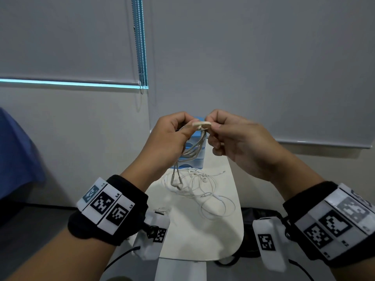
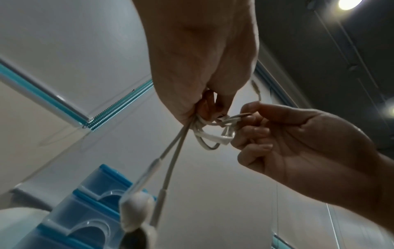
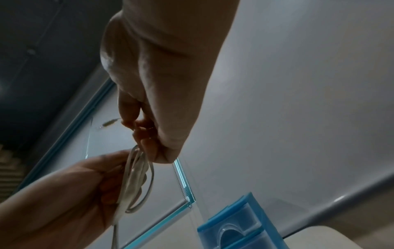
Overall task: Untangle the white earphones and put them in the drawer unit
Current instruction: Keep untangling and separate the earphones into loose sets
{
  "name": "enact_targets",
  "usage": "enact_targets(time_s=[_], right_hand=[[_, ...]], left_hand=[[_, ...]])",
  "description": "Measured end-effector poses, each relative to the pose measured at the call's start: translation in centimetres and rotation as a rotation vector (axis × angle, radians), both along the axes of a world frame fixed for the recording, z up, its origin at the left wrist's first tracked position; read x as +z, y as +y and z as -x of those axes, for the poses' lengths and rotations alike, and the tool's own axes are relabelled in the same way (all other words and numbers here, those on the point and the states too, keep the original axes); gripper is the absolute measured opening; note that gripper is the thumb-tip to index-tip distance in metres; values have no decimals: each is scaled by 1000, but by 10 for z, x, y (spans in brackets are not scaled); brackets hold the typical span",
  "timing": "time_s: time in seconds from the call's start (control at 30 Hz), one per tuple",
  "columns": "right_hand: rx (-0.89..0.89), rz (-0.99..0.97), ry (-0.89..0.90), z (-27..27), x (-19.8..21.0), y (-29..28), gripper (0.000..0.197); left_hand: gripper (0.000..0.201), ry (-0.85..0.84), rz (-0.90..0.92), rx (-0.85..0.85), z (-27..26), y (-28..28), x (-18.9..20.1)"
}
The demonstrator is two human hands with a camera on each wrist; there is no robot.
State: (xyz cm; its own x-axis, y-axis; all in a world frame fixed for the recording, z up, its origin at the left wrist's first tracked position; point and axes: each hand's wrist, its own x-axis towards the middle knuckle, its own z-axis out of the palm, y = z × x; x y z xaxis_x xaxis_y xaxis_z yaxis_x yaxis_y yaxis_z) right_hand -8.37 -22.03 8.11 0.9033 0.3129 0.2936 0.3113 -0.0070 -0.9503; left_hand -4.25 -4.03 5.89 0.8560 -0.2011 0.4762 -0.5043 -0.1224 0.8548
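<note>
A bundle of earphones is being held up above the table, pinched at its top between both hands. The left hand is being kept curled round the gathered cord loops, thumb pressed on top, while the right hand is being closed on the same knot from the other side — thumb and forefinger pinching, the other fingers curled under. From the left wrist view two earbuds are being left to dangle on their cords below the fist, and a plug end is seen sticking up past the right fingers. On the table below, a second tangle of white cable is lying loose, well apart from the hands. The blue drawer unit is standing at the table's far edge, just behind the hanging loops — its drawers are being shown shut in the wrist views. A blind chain is hanging against the wall behind.
</note>
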Motion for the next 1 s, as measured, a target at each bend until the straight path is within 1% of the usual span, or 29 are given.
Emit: enact_targets(time_s=[0.07,0.13,0.23,0.3,0.33,0.4,0.47,0.5,0.57,0.6,0.63,0.7,0.73,0.77,0.9,1.0], right_hand=[[54,-113,57,1,2,-3,7],[37,-175,54,0,3,-5,8],[-124,-157,-18,-3,7,-5,12],[-259,-122,-53,-6,10,-3,20],[-324,-102,-68,-7,11,-2,20],[-436,-69,-92,-10,10,0,15],[-497,-96,-71,-14,6,3,8],[-514,-124,-46,-16,4,4,14],[-516,-160,-1,-20,-2,7,22],[-512,-165,13,-21,-5,10,23],[-508,-168,24,-22,-8,12,21],[-486,-185,51,-24,-14,19,10],[-459,-198,65,-24,-16,22,5],[-427,-207,79,-24,-18,25,6],[-264,-198,178,-20,-20,27,20],[-176,-166,194,-18,-21,25,15]], left_hand=[[19,-12,-8,-27,1,-1,1],[22,-7,-22,-65,4,-2,1],[26,21,-20,-148,11,-3,5],[19,-15,-15,-193,15,-5,7],[15,-40,-11,-200,16,-7,7],[13,-73,-19,-188,16,-9,8],[14,-72,-41,-153,13,-11,6],[14,-62,-50,-137,11,-11,5],[12,-33,-42,-113,8,-12,2],[12,-24,-36,-110,7,-12,1],[11,-22,-35,-110,7,-12,1],[12,-26,-32,-108,6,-12,1],[12,-28,-24,-103,6,-12,2],[13,-33,-10,-92,5,-11,2],[13,-40,28,10,1,-7,2],[15,-71,2,89,-4,-3,1]])
